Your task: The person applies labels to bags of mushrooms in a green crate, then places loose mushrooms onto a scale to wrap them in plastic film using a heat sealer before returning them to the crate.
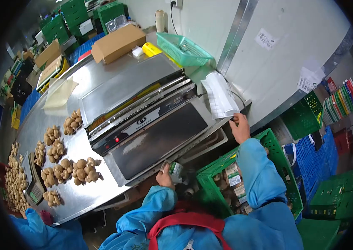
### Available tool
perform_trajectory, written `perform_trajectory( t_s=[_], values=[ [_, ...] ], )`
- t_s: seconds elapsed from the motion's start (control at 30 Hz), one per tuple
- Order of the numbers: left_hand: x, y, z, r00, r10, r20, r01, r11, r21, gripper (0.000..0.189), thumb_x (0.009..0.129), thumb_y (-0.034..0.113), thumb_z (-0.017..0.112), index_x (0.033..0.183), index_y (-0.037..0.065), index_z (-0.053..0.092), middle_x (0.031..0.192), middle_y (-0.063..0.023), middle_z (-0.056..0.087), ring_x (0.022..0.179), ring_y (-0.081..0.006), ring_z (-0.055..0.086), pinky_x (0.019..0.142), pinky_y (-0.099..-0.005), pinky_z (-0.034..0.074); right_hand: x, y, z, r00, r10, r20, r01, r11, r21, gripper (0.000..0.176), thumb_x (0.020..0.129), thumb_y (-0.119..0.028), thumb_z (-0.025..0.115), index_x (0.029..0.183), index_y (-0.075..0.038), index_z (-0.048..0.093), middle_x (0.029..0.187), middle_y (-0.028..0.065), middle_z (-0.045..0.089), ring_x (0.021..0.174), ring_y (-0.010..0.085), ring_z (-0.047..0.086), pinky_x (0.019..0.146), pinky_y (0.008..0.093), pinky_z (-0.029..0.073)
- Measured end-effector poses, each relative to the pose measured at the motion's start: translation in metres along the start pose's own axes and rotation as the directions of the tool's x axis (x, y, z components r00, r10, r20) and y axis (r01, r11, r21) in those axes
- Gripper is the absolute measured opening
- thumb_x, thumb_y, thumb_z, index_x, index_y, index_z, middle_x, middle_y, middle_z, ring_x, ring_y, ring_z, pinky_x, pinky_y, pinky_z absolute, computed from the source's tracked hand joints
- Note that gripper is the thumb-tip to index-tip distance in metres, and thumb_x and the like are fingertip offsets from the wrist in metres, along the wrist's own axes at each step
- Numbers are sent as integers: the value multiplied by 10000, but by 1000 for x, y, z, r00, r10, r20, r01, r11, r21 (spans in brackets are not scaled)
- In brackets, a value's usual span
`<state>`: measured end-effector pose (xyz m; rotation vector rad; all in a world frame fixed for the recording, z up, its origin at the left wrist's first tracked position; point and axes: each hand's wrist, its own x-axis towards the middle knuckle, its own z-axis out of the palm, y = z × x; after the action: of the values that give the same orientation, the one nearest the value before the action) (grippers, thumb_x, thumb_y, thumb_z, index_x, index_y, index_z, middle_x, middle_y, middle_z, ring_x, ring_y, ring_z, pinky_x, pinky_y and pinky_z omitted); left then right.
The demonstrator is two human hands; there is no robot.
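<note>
My left hand is closed on a clear plastic pack with a green and white label, just in front of the wrapping machine. What the pack contains is hard to make out. At the machine's right end, the fingers of my right hand pinch the lower edge of a white label sheet, which drapes over the corner. Below my right forearm stands a green crate holding several labelled mushroom packs.
Mushroom clusters lie on the steel table at left, beside a scale. A co-worker's blue sleeve is at lower left. A cardboard box and a mint basket sit behind the machine. A white wall panel rises at right.
</note>
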<state>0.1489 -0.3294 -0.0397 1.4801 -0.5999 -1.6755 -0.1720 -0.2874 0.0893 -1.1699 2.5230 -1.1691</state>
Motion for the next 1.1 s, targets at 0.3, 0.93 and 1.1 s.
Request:
perform_trajectory(
  t_s=[0.3,0.93,1.1],
  values=[
    [13,-2,-22,998,-41,43,34,990,139,445,795,325,698,1011,-57,625,932,-102,636,809,-178,577,736,-318,447,78,71,23,995,-92,-40,54,827,-559,428,797,-171,614,1204,-89,512,1205,136,500,1116,339,456,904,473,365],
    [-76,127,145,331,-244,912,348,929,123,618,937,522,343,1343,58,376,1324,-138,453,1234,-287,412,1058,-440,276,-60,-74,-5,765,-568,-303,524,823,-219,309,744,-20,555,1042,-14,636,1070,139,603,1033,328,540,907,424,403],
    [-57,120,164,570,-306,762,385,919,82,456,944,292,458,1327,57,382,1264,-143,501,1154,-324,490,1002,-498,361,-84,-84,-11,831,-521,-193,518,852,-70,396,726,-45,596,1121,-16,595,1145,146,562,1082,326,513,926,404,391]
  ],
)
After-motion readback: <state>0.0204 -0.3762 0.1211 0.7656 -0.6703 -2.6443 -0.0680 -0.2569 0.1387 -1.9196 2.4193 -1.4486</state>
